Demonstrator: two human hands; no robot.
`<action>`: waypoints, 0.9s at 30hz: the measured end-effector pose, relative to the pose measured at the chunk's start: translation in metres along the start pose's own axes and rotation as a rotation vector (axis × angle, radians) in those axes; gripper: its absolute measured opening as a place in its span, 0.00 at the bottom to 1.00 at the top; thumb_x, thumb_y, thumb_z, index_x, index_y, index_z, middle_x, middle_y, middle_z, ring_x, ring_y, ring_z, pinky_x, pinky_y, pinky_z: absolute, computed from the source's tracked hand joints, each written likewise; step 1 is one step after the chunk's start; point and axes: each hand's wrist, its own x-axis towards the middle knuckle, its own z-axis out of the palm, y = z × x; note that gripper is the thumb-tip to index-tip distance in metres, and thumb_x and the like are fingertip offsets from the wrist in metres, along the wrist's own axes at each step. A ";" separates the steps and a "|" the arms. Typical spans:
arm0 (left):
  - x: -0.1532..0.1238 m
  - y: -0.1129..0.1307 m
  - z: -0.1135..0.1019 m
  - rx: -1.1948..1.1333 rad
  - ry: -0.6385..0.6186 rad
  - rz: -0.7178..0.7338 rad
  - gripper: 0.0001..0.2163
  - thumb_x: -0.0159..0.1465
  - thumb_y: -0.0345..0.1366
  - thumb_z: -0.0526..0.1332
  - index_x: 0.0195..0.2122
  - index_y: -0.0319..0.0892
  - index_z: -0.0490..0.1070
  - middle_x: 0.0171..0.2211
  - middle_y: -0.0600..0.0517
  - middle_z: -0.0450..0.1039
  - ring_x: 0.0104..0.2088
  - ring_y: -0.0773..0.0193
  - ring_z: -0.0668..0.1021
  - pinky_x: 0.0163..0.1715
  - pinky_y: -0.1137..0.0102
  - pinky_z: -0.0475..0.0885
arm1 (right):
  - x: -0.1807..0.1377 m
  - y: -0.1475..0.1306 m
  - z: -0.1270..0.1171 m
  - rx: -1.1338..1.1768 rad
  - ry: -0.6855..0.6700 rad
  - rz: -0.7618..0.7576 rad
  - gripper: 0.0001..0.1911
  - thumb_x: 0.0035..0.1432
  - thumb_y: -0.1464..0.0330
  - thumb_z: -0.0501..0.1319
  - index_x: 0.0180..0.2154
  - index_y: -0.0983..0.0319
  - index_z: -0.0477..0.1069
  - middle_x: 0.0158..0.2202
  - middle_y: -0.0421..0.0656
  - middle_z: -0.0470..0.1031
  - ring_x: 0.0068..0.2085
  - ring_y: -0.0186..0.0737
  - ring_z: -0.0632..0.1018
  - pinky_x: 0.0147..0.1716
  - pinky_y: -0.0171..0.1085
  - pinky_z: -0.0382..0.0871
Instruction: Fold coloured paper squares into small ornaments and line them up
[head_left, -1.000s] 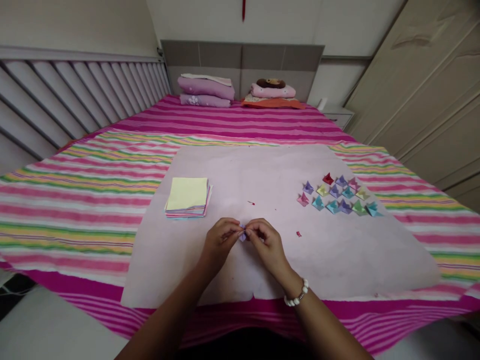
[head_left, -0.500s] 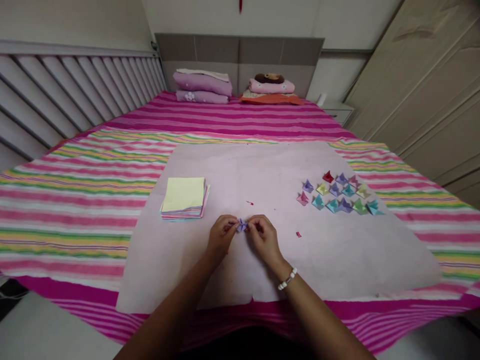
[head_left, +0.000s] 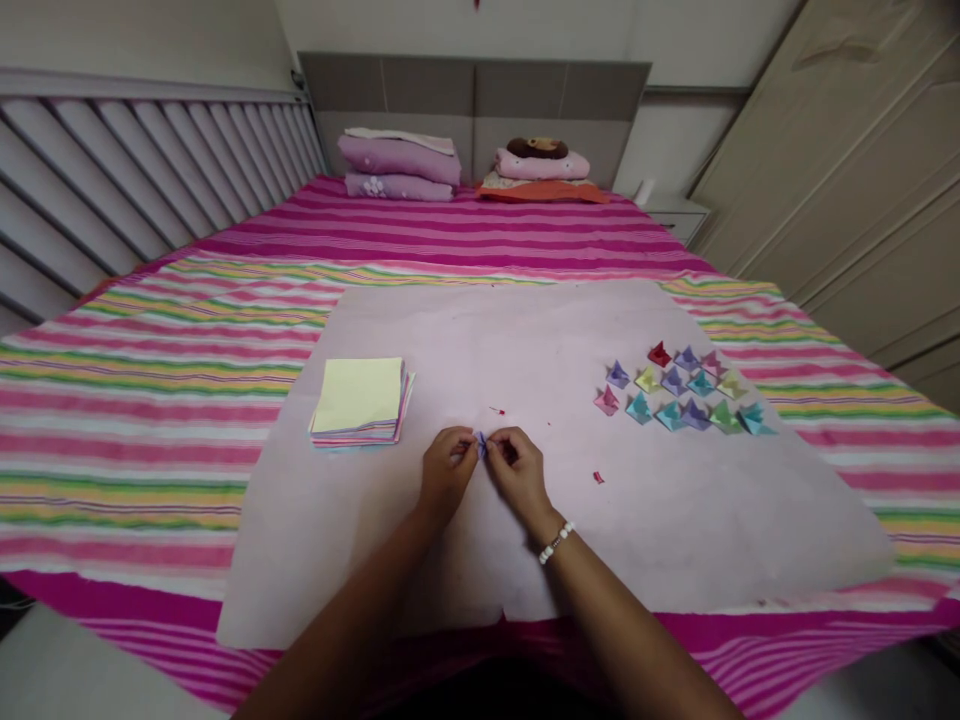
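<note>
Between my two hands is a small purple origami piece, pinched from both sides above the pale sheet. My left hand grips its left side with thumb and fingertips. On the other side my right hand, with a white bead bracelet at the wrist, pinches it too. Fingertips cover much of the piece. To the left lies a stack of coloured square paper, a pale yellow sheet on top. Several folded paper pieces in many colours stand in rows at the right.
Small red scraps lie on the sheet, one of them just beyond my hands. The sheet rests on a bed with a striped cover. Folded bedding sits by the headboard; a railing runs along the left.
My hands have drawn closer together around the purple origami piece, which now looks narrower between the fingertips. The right hand has shifted slightly left. The camera view has tilted a little.
</note>
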 end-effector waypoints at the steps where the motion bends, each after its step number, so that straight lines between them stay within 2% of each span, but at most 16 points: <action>1: -0.001 -0.002 0.001 0.000 0.013 -0.008 0.03 0.58 0.32 0.60 0.31 0.42 0.72 0.38 0.48 0.74 0.39 0.63 0.78 0.39 0.68 0.76 | 0.000 0.002 0.001 0.002 0.005 0.004 0.03 0.57 0.69 0.58 0.31 0.60 0.69 0.28 0.39 0.70 0.28 0.35 0.70 0.28 0.34 0.65; 10: -0.003 -0.004 0.003 0.039 0.129 -0.055 0.03 0.57 0.29 0.56 0.32 0.41 0.66 0.37 0.49 0.71 0.34 0.64 0.76 0.32 0.70 0.74 | 0.000 0.007 0.003 -0.012 -0.003 -0.046 0.05 0.55 0.73 0.57 0.32 0.59 0.70 0.30 0.40 0.69 0.29 0.36 0.70 0.28 0.34 0.65; 14: 0.001 -0.001 0.002 0.066 0.119 -0.033 0.06 0.55 0.26 0.55 0.31 0.42 0.67 0.35 0.50 0.69 0.35 0.64 0.75 0.32 0.70 0.74 | 0.000 0.006 0.003 -0.015 -0.021 -0.088 0.07 0.54 0.75 0.57 0.33 0.59 0.71 0.32 0.41 0.70 0.31 0.37 0.71 0.31 0.36 0.67; 18: 0.005 0.000 0.001 0.102 0.072 0.003 0.09 0.56 0.23 0.53 0.29 0.42 0.71 0.35 0.51 0.69 0.38 0.63 0.75 0.37 0.68 0.74 | 0.000 0.007 0.003 -0.007 -0.035 -0.126 0.10 0.54 0.76 0.55 0.33 0.59 0.72 0.34 0.43 0.72 0.35 0.40 0.73 0.34 0.37 0.68; 20: 0.005 0.000 0.001 0.122 0.054 0.014 0.10 0.56 0.24 0.54 0.29 0.42 0.72 0.35 0.50 0.69 0.38 0.63 0.75 0.37 0.68 0.74 | 0.000 0.007 0.003 -0.009 -0.038 -0.132 0.10 0.55 0.76 0.55 0.33 0.59 0.73 0.34 0.43 0.72 0.36 0.40 0.74 0.34 0.38 0.69; 24: 0.003 -0.001 0.003 0.160 0.045 0.028 0.04 0.55 0.27 0.61 0.30 0.42 0.72 0.35 0.51 0.67 0.34 0.64 0.74 0.27 0.72 0.73 | 0.000 0.008 0.003 -0.022 -0.035 -0.128 0.09 0.55 0.76 0.56 0.34 0.59 0.73 0.34 0.43 0.72 0.34 0.40 0.73 0.33 0.37 0.68; 27: 0.003 -0.003 0.002 0.184 0.050 0.042 0.04 0.55 0.27 0.62 0.30 0.41 0.70 0.35 0.51 0.67 0.34 0.64 0.74 0.26 0.73 0.73 | 0.000 0.008 0.002 -0.023 -0.034 -0.129 0.09 0.55 0.76 0.56 0.34 0.59 0.73 0.34 0.43 0.72 0.35 0.40 0.73 0.34 0.38 0.68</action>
